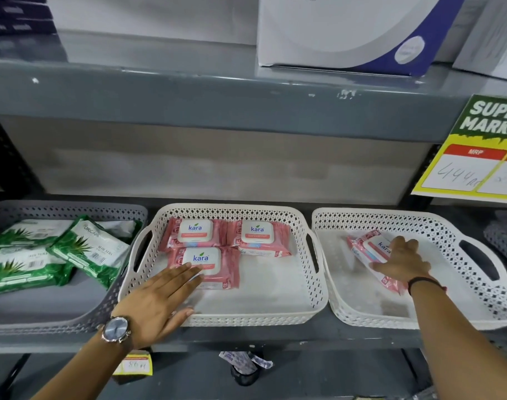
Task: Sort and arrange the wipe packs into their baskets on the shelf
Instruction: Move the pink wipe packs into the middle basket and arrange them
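Three pink Kara wipe packs lie in the middle cream basket (226,320): two at the back (196,230) (259,235) and one in front (214,265). My left hand (159,301) lies flat over the basket's front left rim, fingers spread, fingertips touching the front pack. In the right white basket (437,223) a single pink pack (367,251) lies tilted. My right hand (402,262) rests on top of it with fingers curled around its edge. The grey basket (67,210) on the left holds several green aloe wipe packs (87,249).
The baskets stand side by side on a grey metal shelf (246,336). A yellow and green price sign (477,151) hangs at the upper right. A white and blue box (347,30) sits on the shelf above. A yellow price tag (135,366) and small packets (246,362) lie below.
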Available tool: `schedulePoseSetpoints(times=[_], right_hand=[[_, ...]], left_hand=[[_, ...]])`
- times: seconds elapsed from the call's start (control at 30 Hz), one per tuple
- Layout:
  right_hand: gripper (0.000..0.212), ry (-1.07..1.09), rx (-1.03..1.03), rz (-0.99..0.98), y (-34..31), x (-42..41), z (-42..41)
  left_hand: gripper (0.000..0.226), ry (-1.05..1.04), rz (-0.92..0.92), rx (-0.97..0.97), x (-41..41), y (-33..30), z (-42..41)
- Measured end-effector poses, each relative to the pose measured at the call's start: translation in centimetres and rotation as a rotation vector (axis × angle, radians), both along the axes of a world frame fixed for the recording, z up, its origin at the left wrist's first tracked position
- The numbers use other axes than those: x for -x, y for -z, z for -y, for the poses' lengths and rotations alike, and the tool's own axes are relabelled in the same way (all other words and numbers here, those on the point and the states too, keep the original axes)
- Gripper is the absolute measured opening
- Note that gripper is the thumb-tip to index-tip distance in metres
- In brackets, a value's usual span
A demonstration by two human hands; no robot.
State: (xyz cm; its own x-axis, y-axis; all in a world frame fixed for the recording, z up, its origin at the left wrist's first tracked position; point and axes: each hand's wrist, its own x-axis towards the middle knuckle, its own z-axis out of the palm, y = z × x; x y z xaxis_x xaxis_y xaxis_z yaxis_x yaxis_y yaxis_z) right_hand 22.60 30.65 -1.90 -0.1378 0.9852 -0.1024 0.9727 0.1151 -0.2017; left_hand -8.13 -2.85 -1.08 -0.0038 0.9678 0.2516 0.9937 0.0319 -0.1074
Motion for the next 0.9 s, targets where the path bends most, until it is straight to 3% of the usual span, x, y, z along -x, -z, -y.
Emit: schedulePoseSetpoints(times=[0.13, 0.27, 0.33, 0.47, 0.53, 0.63, 0.77, 0.9], right_hand=[[0.066, 0.120, 0.013, -0.136, -0.3, 0.6, 0.7], [0.050, 0.208, -0.088, -0.424, -2.1, 2.2, 2.7], [0.055, 0.100, -0.235, -0.573, -3.2, 3.6, 4.4], [0.063, -0.367, -0.419, -0.753, -4.8, 6.9, 8.3], [0.067, -0.586, -0.370, -0.720, -4.7, 9.0, 9.9], [0.064, -0.807, -0.244, -0.510, -3.1, 11.8, 11.5], [0.070, -0.854, -0.051, -0.187, -0.1, 13.7, 12.5], [0.089, -0.818, -0.079, -0.069, -0.2, 13.9, 12.5]], left_hand=[[0.062, -0.016, 0.019, 0.040, 0.1, 0.0, 0.0], [0.073, -0.029, 0.002, 0.070, 0.2, -0.1, 0.1], [0.072, -0.031, 0.016, 0.092, 0.2, -0.2, 0.1], [0.073, -0.042, 0.030, 0.149, 0.2, -0.7, 0.1], [0.073, -0.035, 0.031, 0.173, 0.2, -0.8, 0.1], [0.070, -0.012, 0.052, 0.183, 0.4, -0.9, 0.2], [0.058, 0.025, 0.125, 0.167, 0.7, -0.3, 0.0], [0.066, -0.101, 0.450, 0.193, 1.8, 0.9, -1.1]])
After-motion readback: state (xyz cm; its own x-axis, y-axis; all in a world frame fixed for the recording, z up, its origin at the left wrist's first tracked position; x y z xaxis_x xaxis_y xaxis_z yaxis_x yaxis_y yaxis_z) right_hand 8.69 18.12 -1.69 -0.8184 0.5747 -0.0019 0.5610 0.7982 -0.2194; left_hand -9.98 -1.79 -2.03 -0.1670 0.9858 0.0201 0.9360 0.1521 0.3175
